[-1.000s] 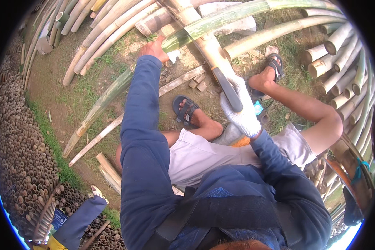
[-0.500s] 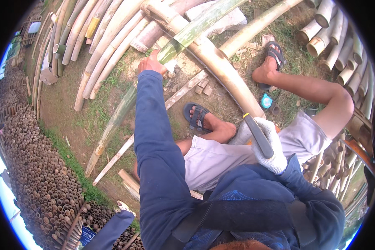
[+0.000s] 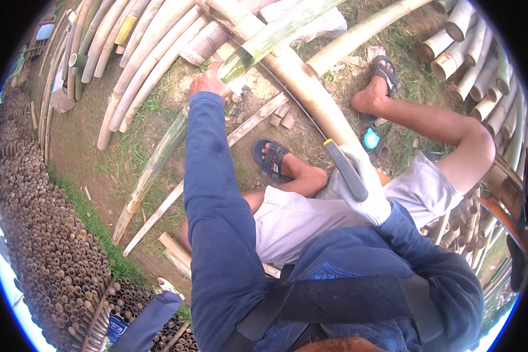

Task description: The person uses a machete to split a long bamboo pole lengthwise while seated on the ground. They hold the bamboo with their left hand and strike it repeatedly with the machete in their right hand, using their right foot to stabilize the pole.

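My bare left hand (image 3: 211, 81) is wrapped around a green bamboo pole (image 3: 236, 64), which lies across a thick pale bamboo pole (image 3: 311, 94). Along the same line, a green bamboo length (image 3: 152, 170) shows past my left forearm; whether it is one piece with the held pole is hidden. My right hand (image 3: 369, 199), in a white knitted glove, is closed on the grey and yellow handle of a hand saw (image 3: 345, 170). Its thin blade runs away from me beside the thick pole and meets the green pole just right of my left hand.
Several long bamboo poles (image 3: 152, 76) lie at the far left, with cut bamboo stacked upright (image 3: 70, 258) nearer. More poles (image 3: 452, 58) are piled at the right. A blue tape measure (image 3: 371, 139) lies near my sandalled right foot (image 3: 372, 97). Offcuts (image 3: 284, 117) lie between my feet.
My right hand and the saw have moved away from me and to the left, the blade sliding further across the green pole. My left hand keeps its hold.
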Available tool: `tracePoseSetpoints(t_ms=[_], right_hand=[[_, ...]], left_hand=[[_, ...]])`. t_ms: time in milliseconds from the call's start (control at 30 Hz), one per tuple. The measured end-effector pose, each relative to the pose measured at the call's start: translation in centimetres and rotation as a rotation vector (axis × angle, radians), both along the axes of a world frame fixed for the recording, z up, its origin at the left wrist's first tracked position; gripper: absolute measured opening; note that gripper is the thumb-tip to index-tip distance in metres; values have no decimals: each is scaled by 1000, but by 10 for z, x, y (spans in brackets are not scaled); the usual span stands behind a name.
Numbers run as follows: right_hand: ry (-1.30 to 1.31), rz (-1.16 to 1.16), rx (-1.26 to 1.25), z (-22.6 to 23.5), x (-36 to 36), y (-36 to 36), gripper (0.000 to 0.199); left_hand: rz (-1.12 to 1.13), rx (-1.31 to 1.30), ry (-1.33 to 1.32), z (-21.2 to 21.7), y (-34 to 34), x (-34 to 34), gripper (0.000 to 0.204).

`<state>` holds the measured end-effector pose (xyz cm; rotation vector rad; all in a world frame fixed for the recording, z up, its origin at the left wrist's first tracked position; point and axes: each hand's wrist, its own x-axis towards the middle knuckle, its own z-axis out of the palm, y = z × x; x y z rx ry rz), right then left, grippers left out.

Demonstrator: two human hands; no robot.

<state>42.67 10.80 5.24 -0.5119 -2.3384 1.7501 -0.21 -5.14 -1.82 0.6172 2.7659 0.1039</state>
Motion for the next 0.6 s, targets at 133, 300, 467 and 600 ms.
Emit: tracePoseSetpoints(t_ms=[133, 300, 467, 600], right_hand=[[-15, 19, 206, 17, 2, 0, 62], [159, -17, 250, -7, -186, 25, 56], [162, 51, 441, -8, -166, 23, 55], [56, 32, 120, -5, -10, 9, 69]], left_hand=[[-13, -32, -12, 1, 4, -4, 85], [-3, -22, 18, 8, 18, 3, 94], [-1, -15, 62, 10, 4, -1, 101], [15, -12, -4, 8, 9, 3, 94]])
